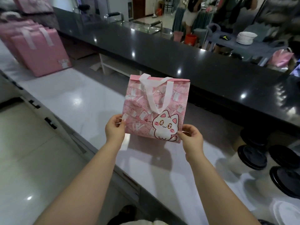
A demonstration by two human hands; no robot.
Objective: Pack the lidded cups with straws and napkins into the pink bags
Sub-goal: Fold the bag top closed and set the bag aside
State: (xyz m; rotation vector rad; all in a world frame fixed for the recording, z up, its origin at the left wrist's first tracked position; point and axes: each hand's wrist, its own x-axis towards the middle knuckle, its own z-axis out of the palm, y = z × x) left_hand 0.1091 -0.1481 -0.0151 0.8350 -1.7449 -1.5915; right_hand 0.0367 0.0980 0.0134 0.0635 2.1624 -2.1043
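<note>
1. Pinching the lower left edge of the pink bag (155,109), the left hand (114,129) has its thumb and fingers closed on the material.
2. I see the right hand (192,138) gripping the bag's lower right corner in the same way. Both hands are clamped on the bag and sit apart, with its full width between them.
3. The bag is flat and unopened, held upright over the white counter (81,101). Its cartoon cat print (165,127) faces me, and the pale handles (156,93) hang down its front.
4. I cannot tell from this angle whether the bag's bottom edge touches the counter or hangs just above it.
5. To the right of the right forearm, lidded cups stand on the counter: one (250,157) nearest the arm, a second (284,155) beside it, and a third (287,181) closer to me. All have black lids and look blurred at the picture's edge.
6. At the far left of the same counter lies a stack of pink bags (43,52), well apart from the hands.
7. Beyond the held bag, a glossy black countertop (178,59) runs across the view.
8. Behind that, a pile of white plates (246,37) sits on a grey table.
</note>
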